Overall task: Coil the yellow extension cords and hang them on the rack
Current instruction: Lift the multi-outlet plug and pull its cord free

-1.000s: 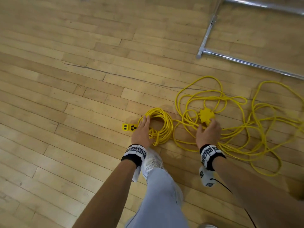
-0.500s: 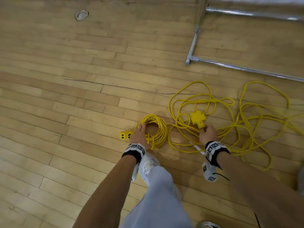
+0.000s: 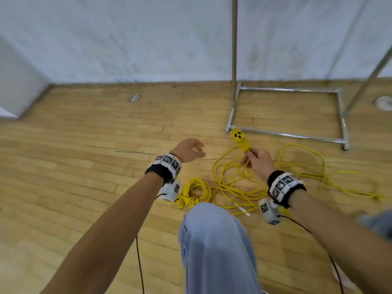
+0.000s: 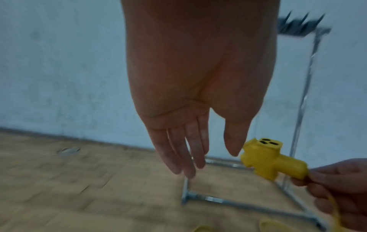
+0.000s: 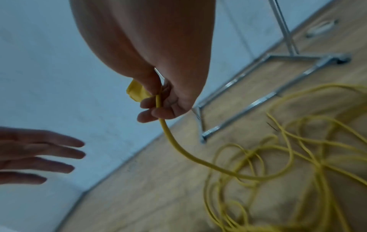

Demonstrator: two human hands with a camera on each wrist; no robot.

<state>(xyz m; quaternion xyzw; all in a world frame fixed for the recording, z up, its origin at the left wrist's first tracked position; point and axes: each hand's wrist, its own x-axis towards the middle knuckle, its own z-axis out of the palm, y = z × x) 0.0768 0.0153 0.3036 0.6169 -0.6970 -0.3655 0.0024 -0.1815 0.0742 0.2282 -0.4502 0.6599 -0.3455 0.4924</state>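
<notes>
My right hand point(image 3: 253, 158) is raised above the floor and pinches a yellow extension cord just behind its three-way socket head point(image 3: 240, 140). That socket head point(image 4: 272, 161) points up and to the left. The cord point(image 5: 178, 149) trails from my fingers down to a loose yellow tangle point(image 3: 297, 179) on the wooden floor. My left hand point(image 3: 192, 149) hovers empty to the left of the socket, fingers straight point(image 4: 186, 150). A finished yellow coil point(image 3: 197, 194) lies on the floor by my knee. The metal rack point(image 3: 234, 60) stands behind the tangle.
The rack's base frame point(image 3: 292, 135) lies on the floor right behind the loose cord. A white wall point(image 3: 127, 39) closes the far side. Two round floor plates point(image 3: 135, 97) point(image 3: 384, 102) sit near the wall. My leg in light jeans point(image 3: 216, 247) fills the lower middle.
Both hands have risen off the floor. The left hand let go of the coiled cord, which stays down. The right hand lifted the socket end of the loose cord. My head tilted up towards the wall.
</notes>
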